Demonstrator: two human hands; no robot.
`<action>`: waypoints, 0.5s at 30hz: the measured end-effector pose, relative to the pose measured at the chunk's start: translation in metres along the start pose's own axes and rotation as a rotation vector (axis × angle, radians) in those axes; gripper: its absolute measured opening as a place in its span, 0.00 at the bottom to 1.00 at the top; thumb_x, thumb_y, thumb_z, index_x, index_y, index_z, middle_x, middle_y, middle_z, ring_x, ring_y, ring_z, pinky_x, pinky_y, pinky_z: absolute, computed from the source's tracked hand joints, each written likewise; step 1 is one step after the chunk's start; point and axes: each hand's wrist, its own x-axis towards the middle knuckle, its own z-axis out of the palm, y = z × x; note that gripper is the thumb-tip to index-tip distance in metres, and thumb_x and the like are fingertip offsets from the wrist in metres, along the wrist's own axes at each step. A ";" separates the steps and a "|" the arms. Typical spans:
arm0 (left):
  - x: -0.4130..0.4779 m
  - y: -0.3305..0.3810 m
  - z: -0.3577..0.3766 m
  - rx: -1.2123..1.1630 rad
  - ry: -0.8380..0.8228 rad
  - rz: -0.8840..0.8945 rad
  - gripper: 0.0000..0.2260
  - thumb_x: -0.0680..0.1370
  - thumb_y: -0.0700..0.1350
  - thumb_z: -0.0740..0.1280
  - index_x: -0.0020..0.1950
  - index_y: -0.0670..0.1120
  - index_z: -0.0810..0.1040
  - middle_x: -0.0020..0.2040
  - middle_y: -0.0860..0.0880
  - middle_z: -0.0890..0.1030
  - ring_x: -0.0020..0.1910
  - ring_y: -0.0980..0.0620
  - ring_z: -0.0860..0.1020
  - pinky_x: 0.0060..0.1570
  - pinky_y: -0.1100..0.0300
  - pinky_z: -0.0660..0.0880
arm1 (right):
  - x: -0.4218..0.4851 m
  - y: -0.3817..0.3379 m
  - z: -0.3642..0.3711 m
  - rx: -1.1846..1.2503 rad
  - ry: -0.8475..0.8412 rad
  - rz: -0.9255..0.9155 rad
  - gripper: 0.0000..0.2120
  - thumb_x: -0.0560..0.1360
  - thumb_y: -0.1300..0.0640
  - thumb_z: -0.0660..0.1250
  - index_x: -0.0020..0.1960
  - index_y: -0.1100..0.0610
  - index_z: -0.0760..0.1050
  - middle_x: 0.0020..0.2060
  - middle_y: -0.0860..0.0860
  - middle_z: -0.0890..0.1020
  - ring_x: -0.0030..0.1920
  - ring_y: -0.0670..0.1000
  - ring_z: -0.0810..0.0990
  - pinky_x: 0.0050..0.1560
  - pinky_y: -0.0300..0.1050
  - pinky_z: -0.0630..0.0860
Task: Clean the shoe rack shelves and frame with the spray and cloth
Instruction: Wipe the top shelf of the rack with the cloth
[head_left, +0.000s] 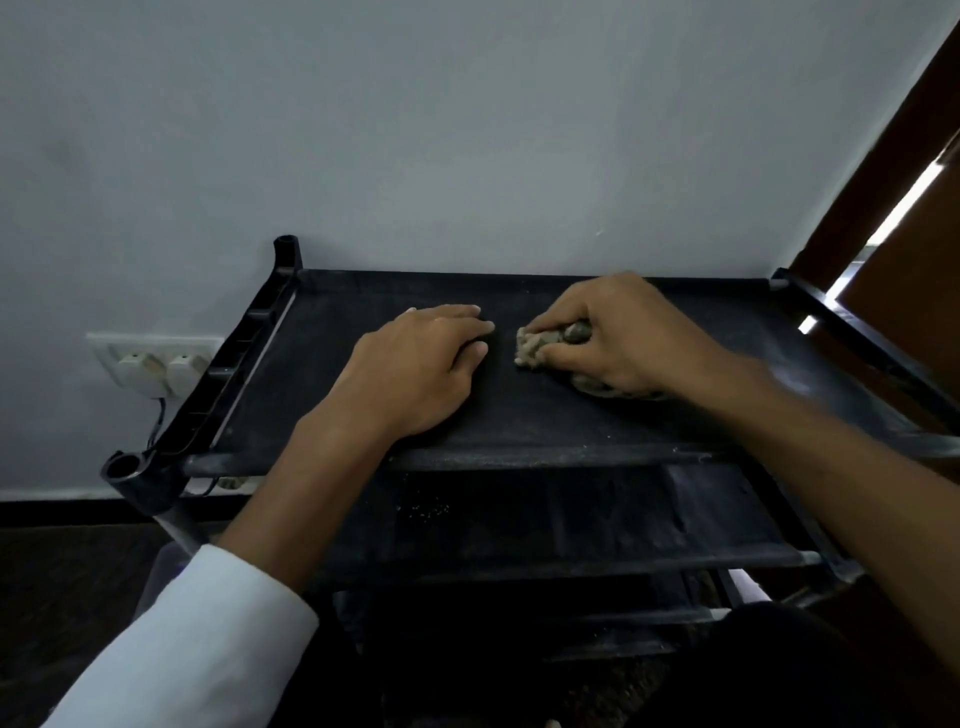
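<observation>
The black shoe rack (545, 460) stands against the wall, its dusty fabric top shelf (332, 343) facing me. My right hand (623, 332) grips a bunched grey-brown cloth (535, 345) and presses it onto the top shelf right of centre. Flat on the same shelf just left of the cloth lies my left hand (421, 364), fingers straight. A lower shelf (597, 519) shows below the front bar, with dust specks on it. No spray bottle is in view.
A white wall socket with two plugs (156, 364) sits on the wall left of the rack, cables hanging behind the frame post (132, 475). A brown wooden door (893, 208) stands at the right. Dark floor lies at the lower left.
</observation>
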 end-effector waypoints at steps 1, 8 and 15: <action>-0.001 -0.001 0.000 0.005 -0.007 -0.011 0.18 0.85 0.52 0.56 0.75 0.57 0.70 0.77 0.59 0.65 0.76 0.55 0.64 0.76 0.50 0.60 | -0.003 -0.006 0.004 0.004 0.009 -0.037 0.13 0.74 0.49 0.72 0.58 0.43 0.83 0.52 0.43 0.85 0.52 0.45 0.81 0.55 0.45 0.78; -0.004 -0.003 0.000 0.008 -0.048 -0.099 0.20 0.85 0.52 0.53 0.77 0.56 0.65 0.79 0.58 0.61 0.79 0.54 0.58 0.75 0.46 0.62 | 0.015 0.013 -0.004 -0.006 -0.047 0.043 0.13 0.71 0.52 0.74 0.55 0.42 0.85 0.47 0.45 0.86 0.46 0.46 0.81 0.45 0.41 0.76; -0.003 -0.001 0.000 0.033 -0.024 -0.064 0.20 0.85 0.50 0.54 0.78 0.54 0.65 0.79 0.56 0.61 0.79 0.54 0.57 0.76 0.48 0.59 | 0.020 -0.001 0.005 0.009 -0.009 -0.011 0.14 0.73 0.51 0.73 0.59 0.44 0.83 0.52 0.44 0.85 0.50 0.46 0.81 0.52 0.42 0.77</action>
